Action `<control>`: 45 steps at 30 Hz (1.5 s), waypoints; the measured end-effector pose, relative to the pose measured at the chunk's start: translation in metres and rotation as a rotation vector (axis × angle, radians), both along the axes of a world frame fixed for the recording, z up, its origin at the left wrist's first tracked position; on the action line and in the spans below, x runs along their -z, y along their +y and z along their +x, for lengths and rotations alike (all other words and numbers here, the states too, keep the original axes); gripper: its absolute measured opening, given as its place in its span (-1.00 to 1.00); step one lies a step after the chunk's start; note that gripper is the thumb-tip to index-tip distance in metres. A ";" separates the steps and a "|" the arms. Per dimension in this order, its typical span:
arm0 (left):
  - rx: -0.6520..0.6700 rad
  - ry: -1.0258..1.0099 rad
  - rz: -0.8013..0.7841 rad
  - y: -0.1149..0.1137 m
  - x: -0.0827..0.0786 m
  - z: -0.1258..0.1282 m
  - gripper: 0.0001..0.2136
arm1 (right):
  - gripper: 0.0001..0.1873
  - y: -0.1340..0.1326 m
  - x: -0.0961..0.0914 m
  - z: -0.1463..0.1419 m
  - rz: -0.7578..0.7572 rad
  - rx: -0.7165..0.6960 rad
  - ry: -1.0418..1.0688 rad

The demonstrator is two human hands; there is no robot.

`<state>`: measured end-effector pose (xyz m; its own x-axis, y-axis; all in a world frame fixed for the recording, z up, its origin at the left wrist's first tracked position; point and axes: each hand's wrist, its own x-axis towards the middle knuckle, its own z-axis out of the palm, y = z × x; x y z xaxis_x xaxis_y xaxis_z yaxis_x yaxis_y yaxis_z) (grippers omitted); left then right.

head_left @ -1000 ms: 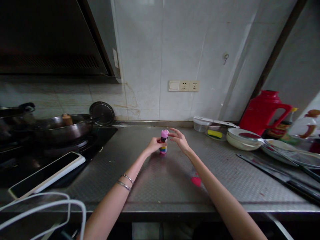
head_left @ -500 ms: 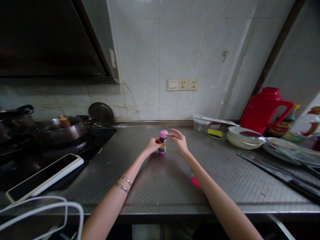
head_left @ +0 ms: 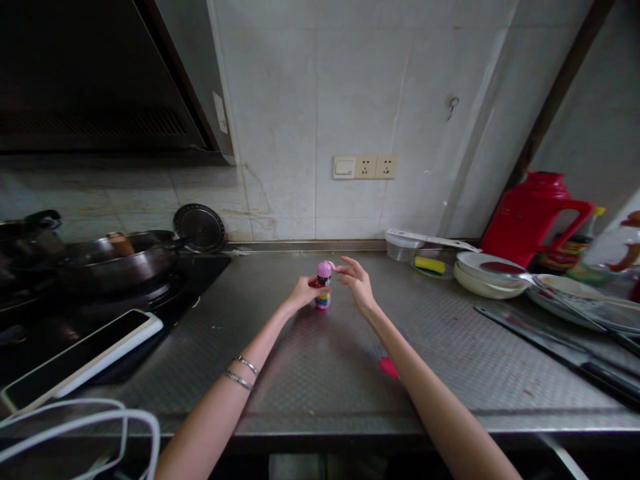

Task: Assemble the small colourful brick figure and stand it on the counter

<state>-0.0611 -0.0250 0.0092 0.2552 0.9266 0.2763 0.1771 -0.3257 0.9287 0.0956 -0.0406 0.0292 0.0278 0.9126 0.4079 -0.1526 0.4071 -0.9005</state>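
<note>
A small bottle (head_left: 324,300) with a pink domed cap (head_left: 325,269) and a colourful label stands upright on the metal countertop. My left hand (head_left: 303,293) is closed round its middle from the left side. On the right of the cap, a small pale pink loop (head_left: 332,266) sticks out. My right hand (head_left: 357,282) is beside it, fingers stretched and apart, the fingertips at the loop; whether they press on it I cannot make out. Partly hidden by my right forearm, a bright pink piece (head_left: 389,367) lies on the counter.
Left, a pan (head_left: 130,263) sits on the black stove, with a white-edged device (head_left: 83,360) and white cable (head_left: 135,415) nearer. Right are a yellow sponge (head_left: 430,266), stacked bowls (head_left: 483,287), a long knife-like utensil (head_left: 530,343) and a red thermos (head_left: 520,217).
The view has shifted slightly. My left hand stays round the bottle and my right fingertips stay by the cap's loop; the loop shows a little more clearly now.
</note>
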 end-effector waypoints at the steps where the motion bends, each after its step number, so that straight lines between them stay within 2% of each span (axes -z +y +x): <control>1: 0.002 -0.003 -0.004 0.000 0.000 0.000 -0.73 | -0.40 0.000 0.000 0.000 0.007 0.010 0.007; 8: 0.001 -0.016 -0.028 -0.005 -0.005 0.001 -0.71 | -0.28 -0.002 0.004 -0.009 -0.010 -0.104 0.023; 15: -0.006 -0.026 -0.026 -0.003 -0.003 0.001 -0.73 | -0.37 -0.003 0.004 -0.004 0.006 0.037 -0.018; 20: 0.026 -0.034 -0.017 -0.006 -0.005 0.001 -0.71 | -0.28 -0.005 0.007 -0.013 0.018 -0.091 -0.015; 27: 0.012 -0.028 -0.030 -0.003 -0.002 0.000 -0.70 | -0.36 -0.003 0.007 -0.006 0.014 0.121 -0.044; 33: 0.013 -0.025 0.004 -0.002 -0.002 0.001 -0.71 | -0.27 -0.005 0.009 -0.012 0.013 -0.063 -0.053; 39: -0.009 -0.002 0.017 -0.002 -0.001 0.001 -0.72 | -0.37 -0.001 0.013 -0.007 0.060 0.112 -0.088; 41: -0.001 -0.002 0.023 -0.002 -0.001 0.001 -0.72 | -0.37 0.000 0.015 -0.006 0.063 0.131 -0.095; 45: 0.017 -0.009 0.037 -0.004 -0.003 0.001 -0.71 | -0.27 -0.002 0.014 -0.011 0.070 -0.020 -0.069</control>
